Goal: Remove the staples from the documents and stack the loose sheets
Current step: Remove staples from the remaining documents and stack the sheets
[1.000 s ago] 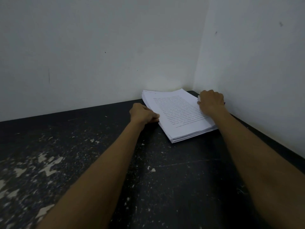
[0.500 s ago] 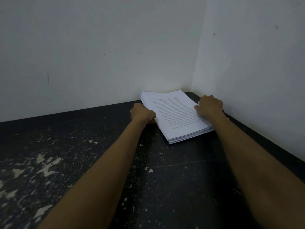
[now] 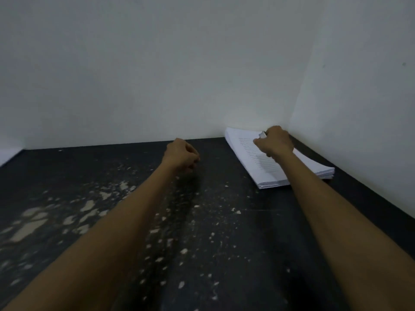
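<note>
- Left hand (image 3: 182, 158) has let go of the stack (image 3: 258, 169) and sits well to its left on the table (image 3: 213, 221), fingers curled in, nothing visible in them.
- Right hand (image 3: 275, 143) has slid onto the stack's far end, fingers pinching a small pale object (image 3: 262, 134); probably lining up on a staple.
- Count: one stack, two hands, one object.
</note>
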